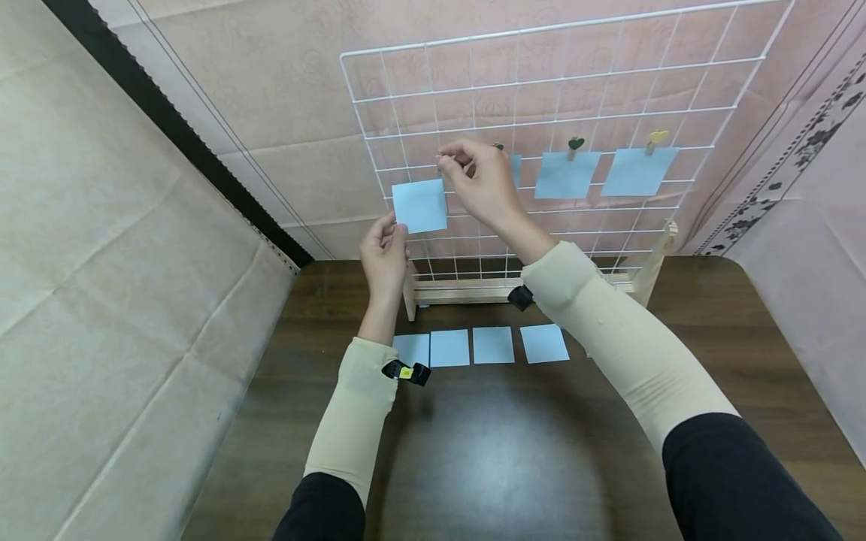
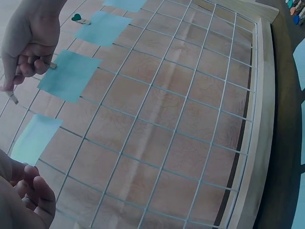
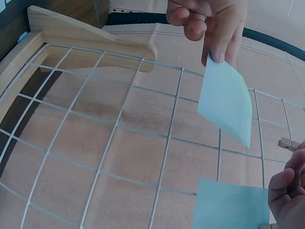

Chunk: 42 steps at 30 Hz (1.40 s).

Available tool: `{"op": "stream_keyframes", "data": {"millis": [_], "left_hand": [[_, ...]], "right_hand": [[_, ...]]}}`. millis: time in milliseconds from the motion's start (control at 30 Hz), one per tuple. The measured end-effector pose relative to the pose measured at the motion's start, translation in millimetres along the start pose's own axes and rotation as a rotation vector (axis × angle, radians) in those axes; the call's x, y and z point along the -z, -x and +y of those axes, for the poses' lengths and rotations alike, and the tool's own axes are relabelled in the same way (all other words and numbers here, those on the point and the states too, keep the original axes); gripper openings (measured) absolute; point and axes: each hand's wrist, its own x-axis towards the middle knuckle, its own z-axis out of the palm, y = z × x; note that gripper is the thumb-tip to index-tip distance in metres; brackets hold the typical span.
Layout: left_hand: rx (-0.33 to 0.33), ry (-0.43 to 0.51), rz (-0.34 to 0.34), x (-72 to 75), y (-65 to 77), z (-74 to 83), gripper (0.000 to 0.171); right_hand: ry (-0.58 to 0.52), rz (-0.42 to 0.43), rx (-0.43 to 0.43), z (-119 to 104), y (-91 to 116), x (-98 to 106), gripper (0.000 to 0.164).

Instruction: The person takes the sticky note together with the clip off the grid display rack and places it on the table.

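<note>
in the head view, a white wire grid panel [image 1: 517,32] is supported by a wooden stand [image 1: 467,294]. three blue notes [image 1: 565,176] are hung on it, the leftmost partly covered by the right hand [image 1: 487,180]. a fourth note [image 1: 419,207] is held by its lower left corner in the left hand [image 1: 386,259], before the panel's left side. four blue squares [image 1: 493,346] are laid in a row on the brown table [image 1: 501,451], which is enclosed by pale cloth curtains [image 1: 284,113].

in the left wrist view, a small clothespin [image 2: 13,98] is pinched by the right hand's fingertips, and coloured clips [image 2: 296,18] are glimpsed at the upper right corner.

in the right wrist view, the fourth note is seen tilted, gripped under the left thumb; whether the wires are touched by it cannot be told.
</note>
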Motion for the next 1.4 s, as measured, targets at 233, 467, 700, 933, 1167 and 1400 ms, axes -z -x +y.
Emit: {"op": "stream_keyframes", "data": {"millis": [233,467,700,933,1167,1400], "left_hand": [[-0.005,0.001,0.004,6.4,6.5,-4.7,0.034],[0.007,0.017,0.020,11.7,19.8,-10.6,0.031],[0.061,0.059,0.013,16.0,31.9,-22.5,0.030],[0.073,0.028,0.030,22.8,39.4,-32.8,0.029],[0.106,-0.023,0.044,31.5,48.0,-45.9,0.030],[0.146,-0.066,0.066,39.5,57.3,-57.5,0.030]], "right_hand": [[0.013,-0.009,0.001,5,9,3,0.024],[0.019,-0.033,-0.030,12,21,6,0.025],[0.013,-0.030,-0.025,16,34,10,0.024],[-0.005,0.000,-0.007,24,46,13,0.022],[-0.020,-0.035,-0.038,34,65,14,0.022],[-0.022,-0.069,-0.035,41,81,8,0.023]]}}
